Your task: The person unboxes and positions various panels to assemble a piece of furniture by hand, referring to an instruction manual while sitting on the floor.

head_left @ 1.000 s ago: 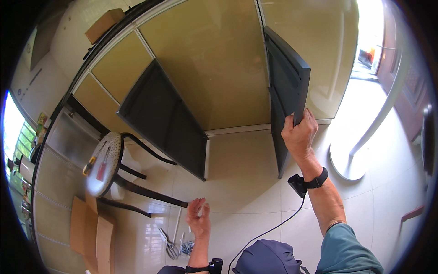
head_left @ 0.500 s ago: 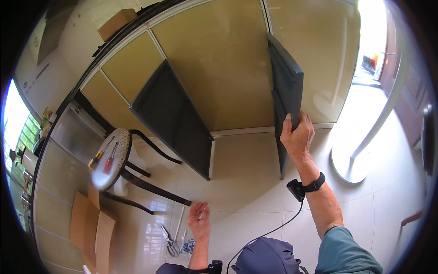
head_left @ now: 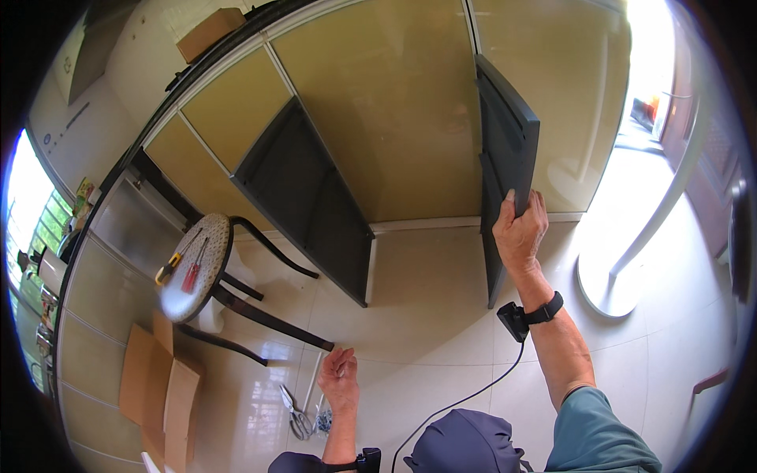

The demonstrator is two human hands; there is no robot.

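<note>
Right hand (head_left: pixel 520 235): yours is closed around the near upright edge of the dark grey panel (head_left: pixel 506 150), thumb on the left face, fingers wrapped over the right.
Grey panel: stands on edge in front of the tan cabinet wall (head_left: pixel 378 118), its far end up by the wall and its lower near corner seemingly on the floor.
Handling: judging by its thin, rimmed build, expect it stiff, with moderate weight and a smooth, rather slippery face; tall and narrow-footed, it could tip sideways if you let go.
Where to hold: the near edge suits your grip, since the rim should give your fingers something to hook; a bare face would offer less.
Right arm: your forearm reaches up and slightly leftward from the lower right, with the strapped black box (head_left: pixel 513 321) at the wrist.
Left hand (head_left: pixel 339 382): your fingers curl loosely, half closed, just beside the foot of the stool leg (head_left: pixel 272 318); you cannot tell whether they pinch anything small.
Second panel (head_left: pixel 303 205): likewise dark grey, upright and well apart to your left.
Floor near your left hand: scissors (head_left: pixel 298 422) and a small clear bag (head_left: pixel 324 420).
</note>
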